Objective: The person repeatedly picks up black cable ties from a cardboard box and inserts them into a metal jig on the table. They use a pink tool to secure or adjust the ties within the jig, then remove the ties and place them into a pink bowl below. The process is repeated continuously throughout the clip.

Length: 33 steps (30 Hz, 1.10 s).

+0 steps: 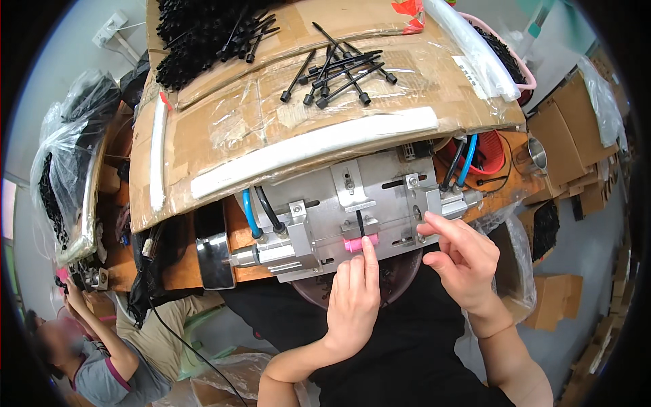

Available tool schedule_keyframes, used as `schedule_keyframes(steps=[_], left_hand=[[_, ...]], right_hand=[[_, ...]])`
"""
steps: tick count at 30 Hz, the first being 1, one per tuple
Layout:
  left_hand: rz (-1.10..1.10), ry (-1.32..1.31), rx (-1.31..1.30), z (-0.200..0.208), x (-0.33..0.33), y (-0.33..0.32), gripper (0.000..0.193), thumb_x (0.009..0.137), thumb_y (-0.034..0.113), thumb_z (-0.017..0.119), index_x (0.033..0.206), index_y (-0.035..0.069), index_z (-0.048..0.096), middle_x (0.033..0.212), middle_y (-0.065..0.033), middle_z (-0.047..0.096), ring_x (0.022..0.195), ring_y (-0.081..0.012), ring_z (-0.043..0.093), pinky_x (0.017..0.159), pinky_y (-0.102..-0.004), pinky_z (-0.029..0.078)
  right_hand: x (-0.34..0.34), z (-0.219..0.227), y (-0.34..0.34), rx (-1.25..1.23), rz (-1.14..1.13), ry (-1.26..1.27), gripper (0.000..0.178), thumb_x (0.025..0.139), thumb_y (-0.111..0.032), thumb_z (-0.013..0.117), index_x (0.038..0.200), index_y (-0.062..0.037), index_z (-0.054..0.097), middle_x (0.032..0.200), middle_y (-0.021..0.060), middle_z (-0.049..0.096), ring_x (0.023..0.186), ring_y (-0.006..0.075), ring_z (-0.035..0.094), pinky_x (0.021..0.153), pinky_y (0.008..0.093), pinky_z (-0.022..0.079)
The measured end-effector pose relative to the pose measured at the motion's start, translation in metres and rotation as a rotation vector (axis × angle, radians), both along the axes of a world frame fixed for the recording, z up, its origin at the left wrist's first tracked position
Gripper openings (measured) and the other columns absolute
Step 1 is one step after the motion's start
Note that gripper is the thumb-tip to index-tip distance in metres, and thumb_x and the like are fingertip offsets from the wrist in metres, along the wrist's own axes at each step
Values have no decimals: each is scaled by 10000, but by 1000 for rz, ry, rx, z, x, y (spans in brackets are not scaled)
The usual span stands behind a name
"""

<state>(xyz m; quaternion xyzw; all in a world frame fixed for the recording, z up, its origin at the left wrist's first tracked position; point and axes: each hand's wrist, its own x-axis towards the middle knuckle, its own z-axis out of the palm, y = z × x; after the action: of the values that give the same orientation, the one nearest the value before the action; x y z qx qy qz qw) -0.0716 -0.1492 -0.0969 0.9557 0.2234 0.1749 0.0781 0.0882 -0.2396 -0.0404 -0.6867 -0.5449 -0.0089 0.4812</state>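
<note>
At the fixture, half-curled left hand touches pink piece.

Near side open; cardboard blocks beyond

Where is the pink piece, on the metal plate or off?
On: the pink piece lies on the metal plate, where the left hand touches it.

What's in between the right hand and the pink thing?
From the right hand to the pink piece, the head view shows silver metal plate with small fittings.
</note>
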Motion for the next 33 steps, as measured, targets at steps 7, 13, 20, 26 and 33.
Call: schedule_keyframes(steps=[7,13,20,26,33], left_hand=[[-109,-79,-24,61,6,48,609,788,-10,621,1382,-23,484,1001,-128,525,931,-254,550,799,-345,495],[-282,-361,-18,110,109,204,297,761,-117,586,1038,-13,611,993,-172,592,923,-344,591,817,-400,496],[-347,-331,-106,117,91,209,136,815,-43,641,948,-13,651,918,-145,644,793,-298,628,712,-339,497],[-373,-239,-100,109,103,204,171,793,-37,689,957,4,664,875,-111,612,754,-233,595,722,-328,503],[-299,-165,-156,111,83,204,169,804,-6,697,970,2,670,890,-110,629,780,-222,608,735,-329,502]], right_hand=[[21,19,37,99,-1,-276,420,724,20,778,1132,4,679,849,121,664,689,236,617,586,322,488],[76,56,161,-54,-36,-818,107,804,-69,611,900,-49,654,794,106,660,791,285,679,632,409,533],[102,64,176,-143,273,-1036,71,745,-67,621,795,-50,669,747,99,665,752,284,688,644,400,544],[116,81,145,122,235,-851,108,795,-33,657,901,-54,661,774,55,674,687,223,653,605,337,510],[133,85,76,159,86,11,214,933,-84,640,1113,32,646,938,111,736,827,122,690,588,203,487]])
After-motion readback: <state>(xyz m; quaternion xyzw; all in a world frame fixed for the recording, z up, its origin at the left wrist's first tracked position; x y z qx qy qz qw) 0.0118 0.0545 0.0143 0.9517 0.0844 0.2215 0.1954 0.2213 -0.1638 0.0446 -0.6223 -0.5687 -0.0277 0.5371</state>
